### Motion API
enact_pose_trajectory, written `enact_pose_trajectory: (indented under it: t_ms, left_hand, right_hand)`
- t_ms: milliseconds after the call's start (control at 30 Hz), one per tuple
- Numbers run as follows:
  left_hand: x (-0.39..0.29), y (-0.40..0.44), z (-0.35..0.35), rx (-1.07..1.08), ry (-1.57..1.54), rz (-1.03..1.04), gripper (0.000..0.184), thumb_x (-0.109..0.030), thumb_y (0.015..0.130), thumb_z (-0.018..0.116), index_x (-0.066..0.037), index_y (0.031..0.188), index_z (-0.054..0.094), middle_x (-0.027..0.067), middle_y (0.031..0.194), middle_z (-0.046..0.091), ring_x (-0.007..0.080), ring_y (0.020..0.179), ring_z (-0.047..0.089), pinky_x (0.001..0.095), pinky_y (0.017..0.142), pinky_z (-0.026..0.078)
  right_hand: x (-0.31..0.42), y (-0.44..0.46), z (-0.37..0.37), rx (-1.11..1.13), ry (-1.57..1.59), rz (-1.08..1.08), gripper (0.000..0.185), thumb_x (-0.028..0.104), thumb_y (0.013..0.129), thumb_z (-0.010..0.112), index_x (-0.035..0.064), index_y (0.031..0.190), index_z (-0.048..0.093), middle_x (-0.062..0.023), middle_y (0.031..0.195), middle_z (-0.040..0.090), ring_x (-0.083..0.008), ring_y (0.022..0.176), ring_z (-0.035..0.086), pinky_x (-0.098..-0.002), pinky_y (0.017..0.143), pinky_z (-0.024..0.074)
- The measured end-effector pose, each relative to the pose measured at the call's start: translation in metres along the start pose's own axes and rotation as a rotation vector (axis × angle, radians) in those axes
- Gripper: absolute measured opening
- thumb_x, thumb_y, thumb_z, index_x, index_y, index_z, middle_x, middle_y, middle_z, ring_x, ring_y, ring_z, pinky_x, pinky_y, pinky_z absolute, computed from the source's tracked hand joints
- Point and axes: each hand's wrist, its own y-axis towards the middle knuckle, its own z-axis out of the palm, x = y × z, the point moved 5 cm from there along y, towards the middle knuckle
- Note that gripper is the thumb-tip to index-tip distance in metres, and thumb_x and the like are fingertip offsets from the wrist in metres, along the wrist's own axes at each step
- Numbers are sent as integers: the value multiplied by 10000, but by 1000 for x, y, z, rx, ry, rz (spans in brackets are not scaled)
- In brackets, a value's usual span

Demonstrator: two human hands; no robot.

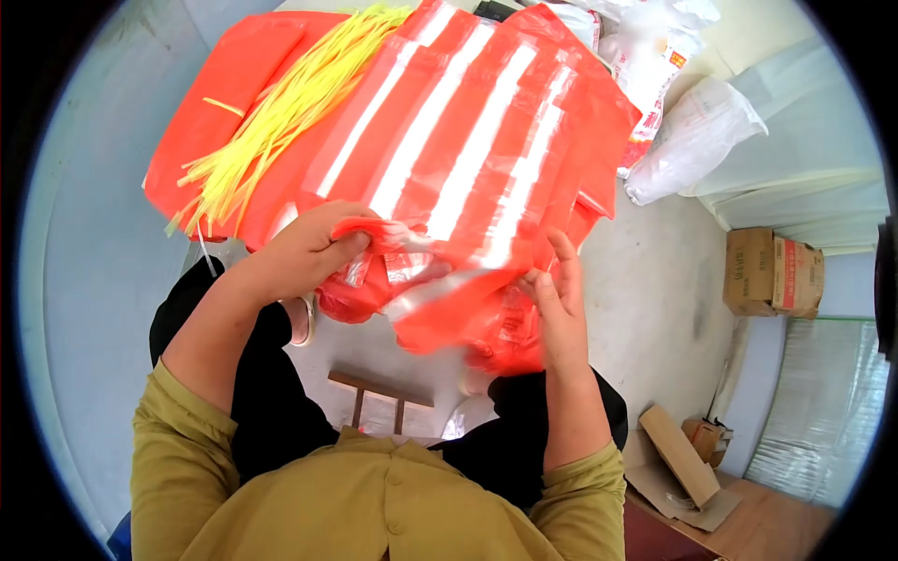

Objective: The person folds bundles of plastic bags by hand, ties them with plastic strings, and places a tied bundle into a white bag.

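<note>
A red plastic sheet with white stripes lies across the pile in front of me, its near edge lifted and folded toward my lap. My left hand is closed, pinching that edge between thumb and fingers at the left. At the right side of the same edge, my right hand pinches the plastic with thumb and forefinger. The part of the sheet between my hands is blurred and crumpled. A bundle of thin yellow strips rests on plain red plastic to the left.
White printed bags and a white sack lie at the back right. Cardboard boxes stand by the right wall, with flattened cardboard lower down. A wooden stool frame shows between my legs.
</note>
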Motion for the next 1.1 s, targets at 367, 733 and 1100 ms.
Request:
enact_pose_trajectory:
  t_ms: [367, 733, 1100]
  left_hand:
    - [2, 3, 3, -38, 176, 115, 306, -147, 1076, 565, -24, 1353, 614, 130, 1309, 633, 277, 1226, 597, 398, 1047, 473]
    - [-1, -8, 30, -44, 758, 517, 513, -23, 785, 711, -209, 1263, 740, 72, 1242, 640, 296, 1205, 583, 440, 1012, 477]
    - [2, -15, 33, -88, 887, 605, 383, -167, 830, 740, -209, 1210, 755, 67, 1290, 638, 276, 1215, 591, 444, 1016, 481]
  right_hand:
    - [0, -27, 36, 148, 256, -72, 619, 418, 1075, 548, 106, 1584, 383, -169, 1527, 536, -184, 1330, 525, -263, 888, 459]
    - [-47, -111, 38, 92, 293, 147, 522, 411, 1035, 645, -14, 1332, 582, -168, 1280, 662, -276, 1256, 601, -431, 1084, 485]
    - [5, -50, 64, 250, 181, 234, 373, 268, 1062, 608, -18, 1298, 646, -111, 1219, 698, -223, 1214, 615, -391, 1081, 456]
